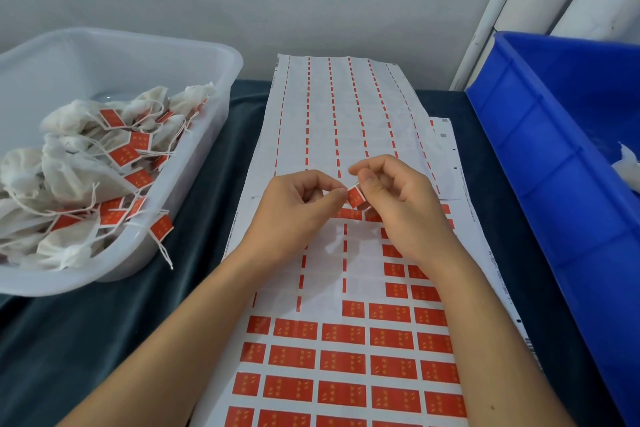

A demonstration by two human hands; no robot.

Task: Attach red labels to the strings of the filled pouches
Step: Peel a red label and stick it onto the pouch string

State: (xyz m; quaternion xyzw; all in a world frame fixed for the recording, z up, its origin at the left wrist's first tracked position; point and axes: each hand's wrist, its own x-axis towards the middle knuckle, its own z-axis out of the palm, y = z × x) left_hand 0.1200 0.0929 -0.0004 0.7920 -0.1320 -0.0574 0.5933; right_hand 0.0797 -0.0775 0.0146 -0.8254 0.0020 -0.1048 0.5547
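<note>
On the dark cloth-covered surface [207, 156], above the white backing sheet of red labels [343, 364] at its middle, the left hand [294, 208] and right hand [398, 198] both pinch one small red paper label [355, 196] — featherlight, floppy, probably sticky-backed — best held by its edges.

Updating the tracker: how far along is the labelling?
Done: a pile of pouches with red labels on their strings fills the clear tub. In hand: the left hand and right hand both pinch one red label; no pouch is visible with it. Left: many labels on the sheet; the blue bin shows a scrap of white material.
</note>
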